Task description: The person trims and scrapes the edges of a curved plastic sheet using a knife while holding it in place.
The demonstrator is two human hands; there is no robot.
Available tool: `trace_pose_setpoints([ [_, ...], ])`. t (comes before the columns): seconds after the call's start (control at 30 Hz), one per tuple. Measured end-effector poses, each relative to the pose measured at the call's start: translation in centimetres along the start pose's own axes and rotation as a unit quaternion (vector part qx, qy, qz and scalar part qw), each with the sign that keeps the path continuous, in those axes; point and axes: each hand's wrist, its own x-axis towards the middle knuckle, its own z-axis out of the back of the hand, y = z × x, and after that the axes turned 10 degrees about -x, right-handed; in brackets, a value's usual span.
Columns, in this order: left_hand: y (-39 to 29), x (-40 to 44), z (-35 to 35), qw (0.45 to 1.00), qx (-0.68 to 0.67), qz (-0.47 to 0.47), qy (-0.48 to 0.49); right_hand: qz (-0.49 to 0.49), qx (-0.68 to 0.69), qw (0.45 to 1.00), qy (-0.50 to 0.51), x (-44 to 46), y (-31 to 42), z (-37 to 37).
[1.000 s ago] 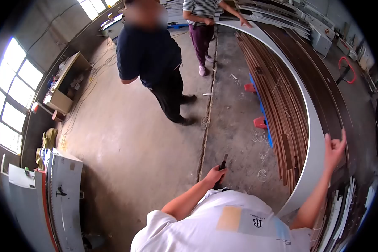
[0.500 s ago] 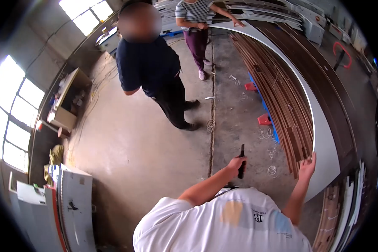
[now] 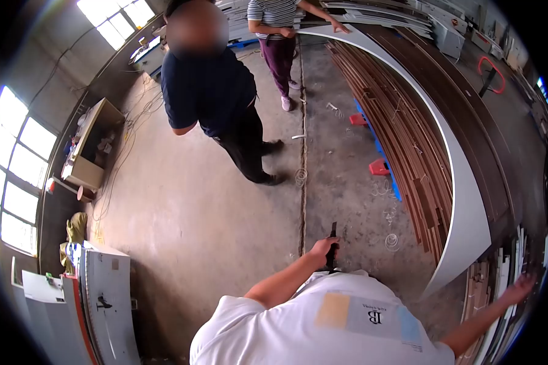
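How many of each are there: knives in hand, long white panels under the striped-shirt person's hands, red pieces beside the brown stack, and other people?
Knife: 1
Long white panel: 1
Red pieces: 2
Other people: 2 (dark top, striped top)
Total: 6

Left hand [image 3: 324,246] wrapped round a black knife [image 3: 333,234], right hand [image 3: 520,287] blurred near pale strips [image 3: 503,271], far co-worker's hands [image 3: 340,27] at the white panel [image 3: 469,225]!

The white strip [image 3: 467,219] looks smooth and matt
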Motion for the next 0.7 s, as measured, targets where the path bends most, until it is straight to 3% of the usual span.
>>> trace_pose_setpoints([
  [0.07,-0.4,-0.8,0.8,1.0,-0.011,0.014,0.007,0.036,0.036,0.98,0.194,4.7,-0.2,6.3],
  [0.1,-0.7,-1.1,0.9,1.0,-0.014,0.021,0.014,0.042,0.039,0.969,0.241,3.9,-0.3,6.4],
  [0.2,-0.7,-1.4,-0.4,0.999,0.035,0.012,0.005,-0.016,-0.101,0.987,0.125,-4.6,-4.2,2.1],
  [0.3,-0.2,-1.0,-2.2,0.998,0.065,0.011,0.011,-0.123,-0.213,0.956,0.161,-15.2,-7.5,-3.3],
  [0.33,0.0,-0.8,-2.8,0.997,0.08,0.007,0.015,-0.198,-0.249,0.931,0.178,-16.8,-9.6,-3.8],
  [0.4,0.5,0.0,-4.2,0.993,0.115,0.001,0.021,-0.267,-0.231,0.914,0.2,-20.1,-13.5,-4.0],
  [0.5,1.4,-0.2,-6.3,0.983,0.172,-0.034,0.046,-0.295,-0.264,0.869,0.296,-23.0,-15.2,-2.7],
  [0.6,2.4,0.4,-7.2,0.978,0.199,-0.045,0.049,-0.142,-0.244,0.923,0.263,-21.4,-16.0,0.3],
  [0.67,3.3,0.6,-7.3,0.974,0.219,-0.044,0.043,-0.18,-0.129,0.969,0.105,-12.1,-20.2,6.7],
  [0.7,3.5,0.6,-7.2,0.971,0.233,-0.045,0.037,-0.171,-0.106,0.979,0.017,-9.5,-17.7,6.5],
])
